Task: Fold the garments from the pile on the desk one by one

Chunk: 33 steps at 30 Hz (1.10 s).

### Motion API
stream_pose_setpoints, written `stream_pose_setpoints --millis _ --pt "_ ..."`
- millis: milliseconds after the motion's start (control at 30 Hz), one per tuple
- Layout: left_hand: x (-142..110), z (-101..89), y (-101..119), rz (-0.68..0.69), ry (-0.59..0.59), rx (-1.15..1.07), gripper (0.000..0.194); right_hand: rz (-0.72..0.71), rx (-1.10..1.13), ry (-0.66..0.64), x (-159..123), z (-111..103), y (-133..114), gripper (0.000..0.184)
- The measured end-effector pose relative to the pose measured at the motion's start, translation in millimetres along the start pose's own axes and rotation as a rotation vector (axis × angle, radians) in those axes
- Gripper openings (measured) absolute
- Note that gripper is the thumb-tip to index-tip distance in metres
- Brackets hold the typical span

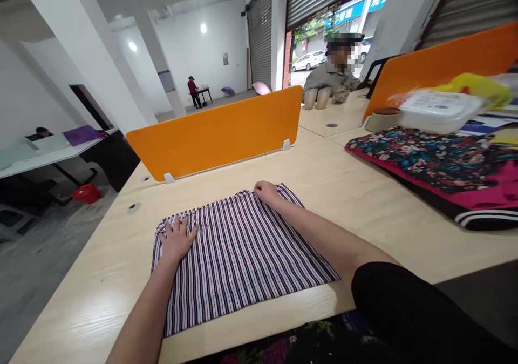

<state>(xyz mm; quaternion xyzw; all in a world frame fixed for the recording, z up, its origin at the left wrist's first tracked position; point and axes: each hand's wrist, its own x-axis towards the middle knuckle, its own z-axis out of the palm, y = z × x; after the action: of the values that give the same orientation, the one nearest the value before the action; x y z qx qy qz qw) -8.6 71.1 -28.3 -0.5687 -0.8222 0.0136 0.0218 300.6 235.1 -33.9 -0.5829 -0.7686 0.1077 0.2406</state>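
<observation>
A striped garment (pixel 234 256) in white, navy and red lies spread on the pale wooden table, its gathered, elastic-looking edge on the far side. Whether it is a skirt or shorts, I cannot tell. My left hand (pixel 177 240) rests flat on its far left corner, fingers spread. At the far edge, right of the middle, my right hand (pixel 266 191) has its fingers closed on the cloth of the gathered edge. The right forearm crosses over the garment's right side and hides part of it.
An orange divider (pixel 218 132) stands across the table behind the garment. To the right lie folded floral clothes (pixel 424 159), a clear plastic box (pixel 441 107) and a yellow bag (pixel 477 88). Several cups (pixel 322 98) stand near a seated person (pixel 332 78). A red bucket (pixel 86 193) is on the floor.
</observation>
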Motion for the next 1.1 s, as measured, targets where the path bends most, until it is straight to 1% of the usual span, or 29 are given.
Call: stream_pose_setpoints --millis 100,133,167,200,233,300,333,367,400,433,467,500,567,600,667,767,833,900,967,1100 --pt "8.2 -4.9 -0.9 -0.054 -0.075 -0.037 0.088 0.011 0.004 0.078 3.6 -1.7 0.6 0.025" --pt "8.5 -4.9 -0.8 -0.070 -0.070 -0.045 0.090 0.021 0.003 0.101 1.7 -1.9 0.2 0.027" --pt "7.2 -4.1 -0.2 -0.079 -0.036 -0.048 0.090 0.023 0.006 0.127 -1.8 -2.0 -0.7 0.028" --pt "4.4 -2.8 0.8 -0.083 0.028 -0.042 0.088 0.005 0.012 0.157 -6.5 -2.1 -2.5 0.029" --pt "0.6 -1.3 2.1 -0.082 0.125 -0.029 0.084 -0.036 0.022 0.188 -12.1 -2.0 -5.4 0.031" --pt "-7.9 1.1 5.3 -0.036 0.359 0.005 0.071 -0.196 0.046 0.212 -24.7 -1.1 -14.6 0.034" --pt "-11.3 1.6 6.9 0.014 0.452 0.013 0.064 -0.293 0.047 0.186 -31.0 -0.1 -20.5 0.036" --pt "-13.5 1.9 8.5 0.087 0.501 0.012 0.058 -0.380 0.036 0.125 -36.8 1.4 -26.8 0.039" --pt "-14.3 2.1 10.1 0.182 0.501 0.001 0.054 -0.444 0.011 0.031 -41.9 3.5 -32.8 0.044" --pt "-13.7 2.5 11.7 0.276 0.458 -0.013 0.051 -0.485 -0.021 -0.076 -46.1 5.9 -38.2 0.049" --pt "-11.8 3.4 13.3 0.345 0.386 -0.027 0.049 -0.502 -0.056 -0.178 -49.3 8.4 -42.5 0.055" --pt "-9.1 4.7 14.7 0.377 0.306 -0.034 0.049 -0.500 -0.086 -0.255 -51.5 10.8 -45.4 0.060" --pt "-2.7 8.1 15.8 0.347 0.177 -0.028 0.054 -0.486 -0.114 -0.331 -53.0 13.9 -47.2 0.063" --pt "0.3 9.9 14.7 0.311 0.141 -0.015 0.056 -0.481 -0.116 -0.337 -52.6 14.4 -46.4 0.063" --pt "5.1 12.9 7.6 0.279 0.110 0.018 0.059 -0.471 -0.109 -0.335 -50.3 13.1 -42.9 0.064" --pt "9.2 15.6 -14.0 0.242 0.104 0.066 0.058 -0.437 -0.104 -0.350 -45.8 9.3 -36.1 0.062" --pt "9.7 16.9 -30.3 0.207 0.121 0.087 0.058 -0.426 -0.111 -0.345 -43.5 8.2 -32.1 0.061" --pt "8.3 17.6 -41.9 0.200 0.135 0.096 0.058 -0.425 -0.123 -0.336 -42.1 9.3 -29.1 0.061" --pt "5.8 17.4 -46.0 0.189 0.133 0.081 0.058 -0.428 -0.133 -0.335 -41.5 11.6 -26.7 0.062" --pt "1.5 14.1 -39.7 0.124 0.138 0.008 0.061 -0.432 -0.140 -0.325 -40.9 14.7 -22.4 0.061"
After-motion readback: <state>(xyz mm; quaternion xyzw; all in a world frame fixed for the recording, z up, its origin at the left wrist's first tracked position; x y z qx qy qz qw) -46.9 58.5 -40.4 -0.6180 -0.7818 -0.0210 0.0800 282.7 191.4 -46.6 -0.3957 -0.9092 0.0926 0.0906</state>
